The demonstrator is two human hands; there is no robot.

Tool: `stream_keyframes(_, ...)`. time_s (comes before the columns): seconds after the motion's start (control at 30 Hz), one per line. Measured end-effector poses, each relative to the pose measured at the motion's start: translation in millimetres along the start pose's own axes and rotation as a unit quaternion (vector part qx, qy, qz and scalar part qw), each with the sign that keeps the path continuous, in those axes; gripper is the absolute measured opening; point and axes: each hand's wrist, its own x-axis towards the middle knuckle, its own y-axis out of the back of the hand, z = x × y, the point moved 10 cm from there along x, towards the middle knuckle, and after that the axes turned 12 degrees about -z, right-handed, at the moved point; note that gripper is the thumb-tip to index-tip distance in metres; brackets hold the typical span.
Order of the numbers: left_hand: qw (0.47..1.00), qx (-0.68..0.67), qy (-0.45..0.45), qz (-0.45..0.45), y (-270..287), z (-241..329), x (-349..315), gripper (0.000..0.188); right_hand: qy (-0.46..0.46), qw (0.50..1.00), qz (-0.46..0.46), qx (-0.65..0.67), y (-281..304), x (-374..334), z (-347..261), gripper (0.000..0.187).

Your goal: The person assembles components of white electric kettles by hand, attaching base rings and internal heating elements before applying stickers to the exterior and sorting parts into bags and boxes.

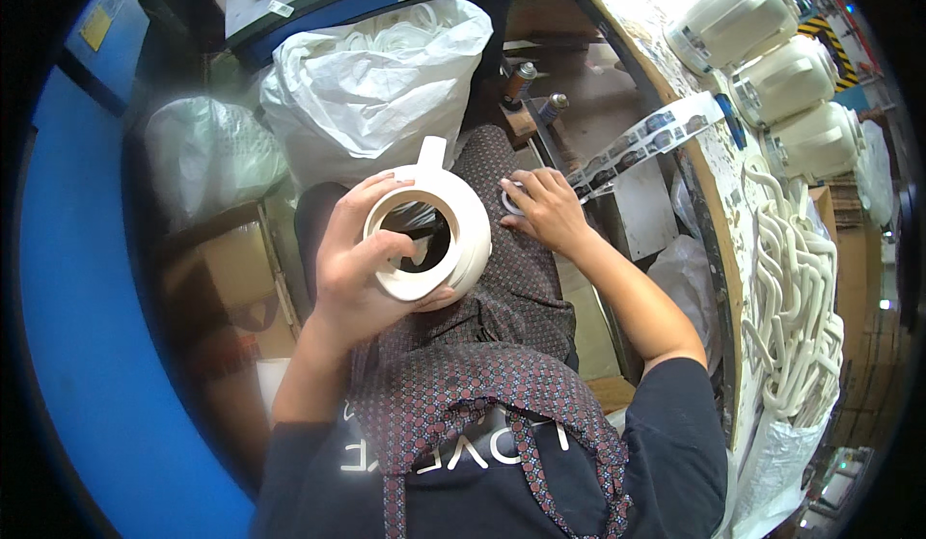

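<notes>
A cream plastic jug body (471, 235) is held over my lap, its round opening facing up and a short tab sticking out at the far side. My left hand (349, 254) is closed around its left side, with the thumb over the rim of the opening. Right of the jug body, above my thigh, my right hand (548, 209) pinches a small white ring-like piece (508, 196). The fingers partly hide this piece, so its full shape cannot be seen.
A white sack (376, 95) of pale parts stands ahead. Along the right, a worktable (644, 18) bears several cream jugs (786, 81) and a pile of cream curved handles (793, 307). A strip of stickers (651, 134) hangs near my right hand. Blue panels (106, 278) stand left.
</notes>
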Motion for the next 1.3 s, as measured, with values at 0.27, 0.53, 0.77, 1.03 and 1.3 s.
stream_keyframes(0.27, 0.998, 0.051, -0.007, -0.047, -18, -9, 1, 0.046, -0.131, 0.968, 0.068, 0.202, -19, -42, 13, 0.029)
stream_keyframes(0.53, 0.994, -0.018, -0.091, -0.060, -35, 27, 25, 0.123, -0.189, 0.876, -0.342, 0.281, -81, -66, 41, 0.024)
stream_keyframes(0.77, 0.999, -0.028, 0.010, -0.024, -43, 7, 19, 0.139, -0.135, 0.715, 0.045, 0.684, 133, 1, 4, 0.051)
stream_keyframes(1.03, 1.000, -0.024, -0.003, -0.009, -45, 12, 30, 0.131, 0.147, 0.945, -0.005, 0.293, 160, 15, -77, 0.029)
stream_keyframes(1.3, 0.998, 0.021, -0.046, -0.026, -59, 31, 24, 0.106, 0.220, 0.961, -0.151, 0.071, 133, 18, -95, 0.022)
